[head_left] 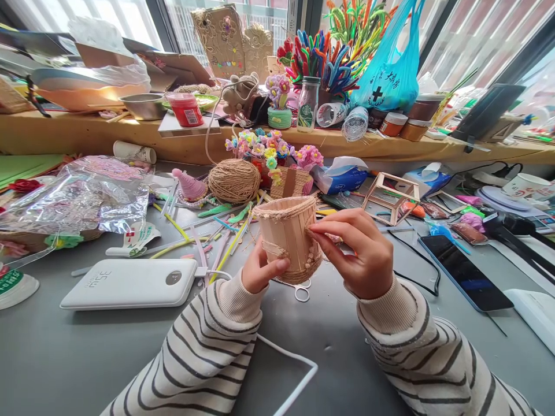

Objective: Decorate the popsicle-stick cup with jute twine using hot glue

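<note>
A small cup made of wooden craft sticks point(287, 231), bound with jute twine at its rim and base, is held just above the grey table point(87, 352). My left hand point(261, 269) grips its lower left side, thumb across the twine band. My right hand point(354, 252) is curled on the cup's right side, fingertips pinching the twine there. Both arms wear striped sleeves. A ball of jute twine point(234, 181) lies behind the cup.
A white power bank point(130, 282) with its cable lies to the left, a phone point(465, 271) to the right. Scissors' handles point(301, 290) poke out under the cup. Pipe-cleaner flowers point(271, 151), a plastic bag point(82, 199), a tissue pack point(340, 176) and a wooden frame point(390, 197) crowd the back.
</note>
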{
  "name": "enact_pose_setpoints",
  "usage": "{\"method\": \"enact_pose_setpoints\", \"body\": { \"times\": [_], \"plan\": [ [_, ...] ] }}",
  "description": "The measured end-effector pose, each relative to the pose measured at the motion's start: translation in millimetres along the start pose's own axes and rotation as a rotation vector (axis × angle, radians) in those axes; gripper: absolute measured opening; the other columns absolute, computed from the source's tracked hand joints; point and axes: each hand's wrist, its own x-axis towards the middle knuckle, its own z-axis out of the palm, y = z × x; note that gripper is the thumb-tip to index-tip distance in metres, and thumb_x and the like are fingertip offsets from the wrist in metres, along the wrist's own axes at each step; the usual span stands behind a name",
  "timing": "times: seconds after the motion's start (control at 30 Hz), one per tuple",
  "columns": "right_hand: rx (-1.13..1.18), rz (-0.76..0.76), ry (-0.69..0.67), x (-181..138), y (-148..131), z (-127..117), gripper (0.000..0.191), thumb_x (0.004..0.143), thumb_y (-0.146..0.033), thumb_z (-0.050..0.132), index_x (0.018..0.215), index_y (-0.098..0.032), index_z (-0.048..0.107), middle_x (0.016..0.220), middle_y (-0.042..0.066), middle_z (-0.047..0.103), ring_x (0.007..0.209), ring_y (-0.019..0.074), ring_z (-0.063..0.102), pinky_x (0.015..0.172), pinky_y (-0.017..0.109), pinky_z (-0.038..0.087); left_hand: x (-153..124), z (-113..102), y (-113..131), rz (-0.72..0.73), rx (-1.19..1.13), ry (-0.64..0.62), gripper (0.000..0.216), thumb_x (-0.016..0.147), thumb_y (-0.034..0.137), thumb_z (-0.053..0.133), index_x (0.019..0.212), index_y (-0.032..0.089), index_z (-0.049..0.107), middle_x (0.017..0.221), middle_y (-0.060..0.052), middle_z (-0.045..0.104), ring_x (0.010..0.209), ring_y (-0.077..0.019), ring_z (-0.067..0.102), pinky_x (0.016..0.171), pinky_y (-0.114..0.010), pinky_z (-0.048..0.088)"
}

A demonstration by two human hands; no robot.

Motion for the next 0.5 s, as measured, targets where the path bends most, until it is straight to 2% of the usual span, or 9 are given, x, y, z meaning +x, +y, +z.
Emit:
{"method": "enact_pose_setpoints", "body": {
  "times": [0.13, 0.23, 0.4, 0.5],
  "plan": [
    [0.002, 0.021, 0.009, -0.3, -1.0, 1.0, 0.017, 0.077, -0.012, 0.057, 0.090, -0.021, 0.062, 0.084, 0.005, 0.064, 0.081, 0.0169, 0.058, 0.071, 0.035, 0.049, 1.6, 4.2, 3.5, 0.005, -0.036, -0.032, 0.051, 0.057, 0.047, 0.070, 0.097, 0.017, 0.060, 0.094, -0.009, 0.066, 0.101, -0.0317, 0.056, 0.092, -0.047, 0.038],
    [0.005, 0.057, 0.029, -0.2, -2.6, 0.4, 0.019, 0.076, -0.010, 0.054, 0.091, -0.021, 0.062, 0.085, 0.005, 0.063, 0.083, 0.0170, 0.058, 0.073, 0.035, 0.049, 1.9, 6.4, 6.3, -0.013, -0.059, -0.065, 0.050, 0.059, 0.049, 0.068, 0.098, 0.018, 0.060, 0.090, -0.009, 0.067, 0.096, -0.0311, 0.058, 0.086, -0.047, 0.042],
    [0.042, 0.147, 0.067, 0.7, -2.0, -2.7, 0.017, 0.073, -0.009, 0.050, 0.084, -0.019, 0.058, 0.083, 0.005, 0.062, 0.082, 0.0168, 0.057, 0.076, 0.035, 0.048, 0.9, 5.6, 6.2, -0.070, -0.122, -0.052, 0.059, 0.058, 0.050, 0.068, 0.106, 0.017, 0.059, 0.104, -0.010, 0.064, 0.096, -0.0305, 0.059, 0.083, -0.044, 0.045],
    [0.044, 0.193, 0.089, 1.0, 1.3, -4.2, 0.014, 0.071, -0.009, 0.048, 0.077, -0.020, 0.053, 0.080, 0.004, 0.060, 0.079, 0.0171, 0.056, 0.074, 0.036, 0.047, 0.0, 4.6, 6.2, -0.093, -0.224, -0.033, 0.057, 0.055, 0.050, 0.070, 0.102, 0.019, 0.061, 0.099, -0.008, 0.066, 0.090, -0.0293, 0.061, 0.080, -0.044, 0.047]
  ]
}}
